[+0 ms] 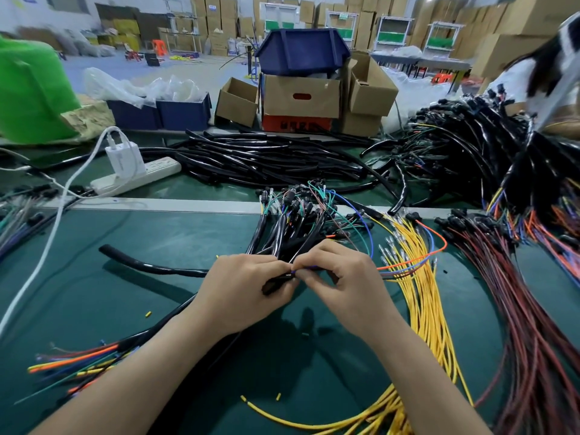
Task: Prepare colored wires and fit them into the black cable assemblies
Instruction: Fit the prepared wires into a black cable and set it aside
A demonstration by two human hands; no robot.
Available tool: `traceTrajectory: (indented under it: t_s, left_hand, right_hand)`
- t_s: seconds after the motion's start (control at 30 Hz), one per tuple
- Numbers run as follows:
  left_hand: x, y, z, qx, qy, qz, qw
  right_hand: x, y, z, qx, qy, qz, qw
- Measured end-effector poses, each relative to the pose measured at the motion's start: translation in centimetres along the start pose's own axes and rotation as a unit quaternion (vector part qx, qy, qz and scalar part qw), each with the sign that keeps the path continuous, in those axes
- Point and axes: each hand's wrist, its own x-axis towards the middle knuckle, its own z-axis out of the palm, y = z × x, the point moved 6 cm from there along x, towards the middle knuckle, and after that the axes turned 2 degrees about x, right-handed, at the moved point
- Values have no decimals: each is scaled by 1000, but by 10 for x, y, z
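A: What is being held in the left hand [248, 288]?

B: The end of a black cable sleeve [277, 282] is being gripped there, with the fingers curled round it. In this way its mouth is being kept steady and turned toward the right hand [342, 277].

A: And on that side?

B: A blue wire [405, 270] is being pinched between thumb and fingertips, right at the sleeve's mouth. An orange wire [444, 243] is being led in alongside it. Whether that one is being pinched as well cannot be told, since the spot is being hidden by the fingers.

A: Why is the wire being held so near its tip?

B: Probably so that the thin wire is being kept from buckling while it is being fed in. That is only a judgement.

A: Where is the rest of the stock being kept?

B: Yellow wires [423, 302] are being kept just to the right, with dark red wires [518, 309] beyond them, presumably for easy reach. A bundle of black cable assemblies [292, 227] is being kept just behind the hands on the green mat [175, 240]. A pile of black tubing [266, 158] is being stored farther back, beside a power strip [157, 171].

A: How far along is the job being judged?

B: The insertion step is being carried out, and plenty of loose wire is not yet being fitted.
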Motion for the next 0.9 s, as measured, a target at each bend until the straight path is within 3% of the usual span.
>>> traceTrajectory:
  t_s: [0.17, 0.33, 0.43, 0.63, 0.9]
  left_hand:
    - [0, 1, 3, 16, -28, -1, 999]
    - [-1, -1, 1, -69, -37, -4, 997]
    - [0, -1, 2, -66, -20, -5, 998]
    - [0, 2, 1, -51, -16, 18, 998]
    - [0, 9, -1, -37, -41, 36, 998]
  right_hand:
    - [-1, -3, 1, -10, -9, -28, 1000]
    - [-1, -3, 0, 4, 57, -9, 998]
    - [-1, -1, 0, 30, 69, -6, 997]
    - [-1, 7, 3, 88, 40, 62, 993]
    - [0, 4, 5, 102, 16, 70, 992]
